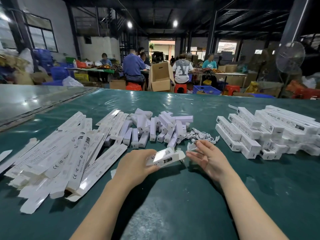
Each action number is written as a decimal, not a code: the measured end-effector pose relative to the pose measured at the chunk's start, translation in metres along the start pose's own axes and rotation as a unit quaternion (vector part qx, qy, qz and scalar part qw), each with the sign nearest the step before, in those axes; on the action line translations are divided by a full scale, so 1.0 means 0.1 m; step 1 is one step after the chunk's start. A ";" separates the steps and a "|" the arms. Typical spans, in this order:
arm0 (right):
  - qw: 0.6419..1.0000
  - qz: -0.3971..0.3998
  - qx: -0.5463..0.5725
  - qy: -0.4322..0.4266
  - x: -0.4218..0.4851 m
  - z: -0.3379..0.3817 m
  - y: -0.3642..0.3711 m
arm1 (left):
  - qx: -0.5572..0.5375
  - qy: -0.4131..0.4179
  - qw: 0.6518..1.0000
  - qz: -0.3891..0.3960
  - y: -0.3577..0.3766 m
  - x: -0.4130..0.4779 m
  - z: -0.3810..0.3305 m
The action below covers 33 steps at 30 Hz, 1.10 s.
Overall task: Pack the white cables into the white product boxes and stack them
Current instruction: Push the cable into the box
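My left hand (136, 163) grips a white product box (164, 157) lying sideways just above the green table, its open end facing right. My right hand (207, 157) is beside that end, fingers loosely spread, with a coiled white cable (191, 146) pinched at its fingertips. A small tangle of loose white cables (200, 135) lies just behind the hands. A stack of packed boxes (270, 130) sits at the right.
Flat unfolded box sleeves (69, 156) are heaped at the left. A pile of white rectangular parts (155, 127) lies in the middle behind the hands. The green table (173, 205) extends toward me. People work at tables far behind.
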State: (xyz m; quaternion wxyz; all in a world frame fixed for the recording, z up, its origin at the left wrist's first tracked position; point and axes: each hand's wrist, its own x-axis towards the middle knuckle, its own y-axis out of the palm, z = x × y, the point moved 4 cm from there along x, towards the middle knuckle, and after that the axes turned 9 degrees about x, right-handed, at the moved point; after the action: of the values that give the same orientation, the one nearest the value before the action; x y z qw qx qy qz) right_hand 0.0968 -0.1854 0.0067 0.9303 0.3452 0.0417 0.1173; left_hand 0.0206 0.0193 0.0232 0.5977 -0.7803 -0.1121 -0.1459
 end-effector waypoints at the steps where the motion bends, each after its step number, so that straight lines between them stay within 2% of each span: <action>1: 1.000 0.003 0.030 -0.003 0.00 0.02 -0.01 | 0.002 0.001 1.000 0.000 0.00 0.00 0.00; 3: 1.000 0.007 0.009 -0.015 0.01 0.04 -0.02 | 0.005 0.005 1.000 0.006 0.03 -0.01 0.00; 5: 0.991 0.002 -0.122 -0.055 0.02 0.03 -0.02 | 0.009 0.008 1.000 0.010 0.06 0.00 0.00; 7: 0.958 0.001 -0.268 -0.106 0.01 0.00 0.02 | 0.009 0.004 1.000 0.012 0.07 0.00 0.00; 10: 0.878 0.025 -0.449 -0.164 -0.01 -0.06 0.14 | 0.011 0.002 1.000 0.022 0.09 0.00 0.01; 12: 0.842 0.054 -0.514 -0.154 -0.02 -0.13 0.20 | 0.021 0.005 0.999 0.030 0.11 -0.01 0.00; 13: 0.836 0.057 -0.526 -0.146 -0.03 -0.16 0.22 | 0.025 0.004 0.999 0.034 0.13 -0.01 -0.01; 17: 0.831 0.040 -0.535 -0.147 -0.05 -0.14 0.23 | 0.015 -0.020 0.999 0.046 0.14 0.01 0.02; 21: 0.844 0.080 -0.526 -0.075 -0.07 -0.18 0.25 | 0.014 -0.022 0.998 0.050 0.13 0.01 0.03; 26: 0.884 0.121 -0.450 0.019 -0.10 -0.19 0.21 | 0.017 -0.020 0.998 0.052 0.12 0.00 0.03; 33: 0.905 0.077 -0.415 -0.051 -0.08 -0.19 0.20 | 0.014 -0.018 0.998 0.065 0.11 0.01 0.04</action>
State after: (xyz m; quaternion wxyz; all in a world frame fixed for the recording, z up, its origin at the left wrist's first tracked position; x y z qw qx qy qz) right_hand 0.0820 -0.1611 0.0055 0.9783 -0.0641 -0.0846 0.1777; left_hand 0.0254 0.0205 0.0122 0.6151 -0.7797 -0.0740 -0.0910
